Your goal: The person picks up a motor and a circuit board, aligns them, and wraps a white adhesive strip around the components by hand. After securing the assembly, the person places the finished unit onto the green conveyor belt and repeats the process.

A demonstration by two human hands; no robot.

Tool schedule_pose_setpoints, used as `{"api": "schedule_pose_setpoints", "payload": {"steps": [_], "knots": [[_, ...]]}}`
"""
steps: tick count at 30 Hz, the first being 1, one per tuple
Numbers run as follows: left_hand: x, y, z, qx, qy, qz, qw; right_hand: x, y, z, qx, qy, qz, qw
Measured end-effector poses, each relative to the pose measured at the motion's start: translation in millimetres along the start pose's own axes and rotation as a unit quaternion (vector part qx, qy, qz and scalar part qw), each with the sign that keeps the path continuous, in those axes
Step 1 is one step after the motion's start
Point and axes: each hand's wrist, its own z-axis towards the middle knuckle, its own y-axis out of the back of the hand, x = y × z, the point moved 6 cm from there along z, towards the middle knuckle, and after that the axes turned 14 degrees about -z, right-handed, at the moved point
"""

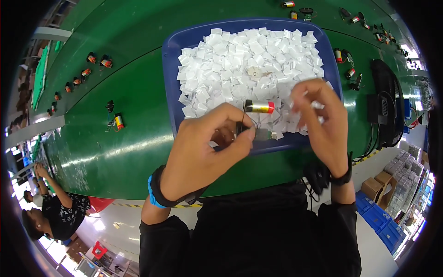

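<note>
My left hand is closed, pinching a small dark part with thumb and forefinger. Thin wires join it to a cylindrical battery with black, yellow and red bands, just above the fingertips. A small flat greenish-grey piece sticks out beside the thumb. Slightly blurred, my right hand hovers over the right side of the tray, fingers curved and apart, with nothing plainly held. Beneath both hands, a blue tray holds a heap of small white square pieces, with a beige scrap on top.
Another wired battery lies on the green table to the left; several more are spread along the far left and far right. A black mesh object and a black box stand at right. Another person works at lower left.
</note>
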Motion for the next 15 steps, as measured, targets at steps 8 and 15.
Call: {"api": "schedule_pose_setpoints", "payload": {"steps": [8,15], "knots": [[0.6,-9.1,3.7,-0.021,-0.063,0.072,0.995,24.0,-9.8,-3.3,0.076,0.063,0.049,0.994],[7.8,-14.0,6.2,-0.023,-0.038,0.045,0.998,22.9,-4.5,-7.0,0.071,0.140,0.063,0.986]]}}
